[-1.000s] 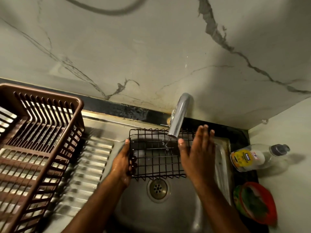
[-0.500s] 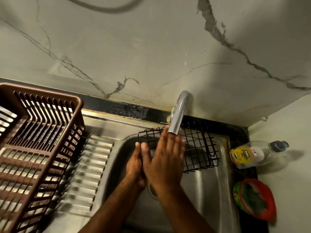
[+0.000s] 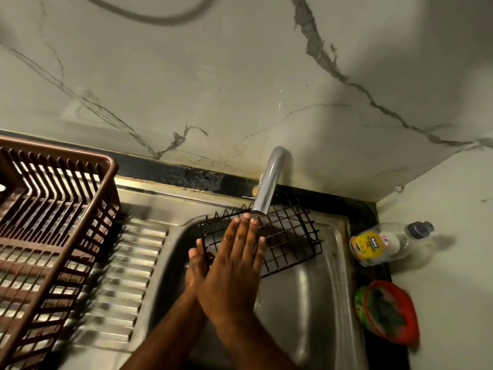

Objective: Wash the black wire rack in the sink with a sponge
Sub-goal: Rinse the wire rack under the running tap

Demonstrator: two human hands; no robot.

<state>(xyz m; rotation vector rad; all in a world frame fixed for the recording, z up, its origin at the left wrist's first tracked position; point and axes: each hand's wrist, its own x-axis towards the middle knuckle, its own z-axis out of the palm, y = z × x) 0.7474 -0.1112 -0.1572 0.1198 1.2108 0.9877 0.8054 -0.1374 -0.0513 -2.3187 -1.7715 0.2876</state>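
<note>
Under the curved steel tap [image 3: 269, 182], the black wire rack [image 3: 282, 236] lies tilted across the far corner of the stainless steel sink [image 3: 314, 303], its near edge lower in the basin and its far edge up by the rim. The right hand [image 3: 234, 263] is laid flat on the rack's left part, fingers straight and together, fingertips just below the tap's mouth; it grasps nothing. The left hand [image 3: 196, 263] sits just beside and partly beneath it, at the rack's left edge; its thumb shows against the wire, but whether its fingers curl round the rim I cannot tell, since the right hand covers them. Both hands look wet.

No sponge is plainly visible; a red and green container [image 3: 386, 311] and a clear dishwash bottle with a yellow label [image 3: 378, 243] lie well to the right of the hands on the dark counter [image 3: 373, 351]. A brown plastic dish basket [image 3: 53, 222] stands to their left.

The rack looks light and stiff, likely slick when wet and soapy. Its open grid should give fingers easy purchase: hooking them through the mesh, or round the outer frame wire on a side edge, would probably hold it steadiest.
</note>
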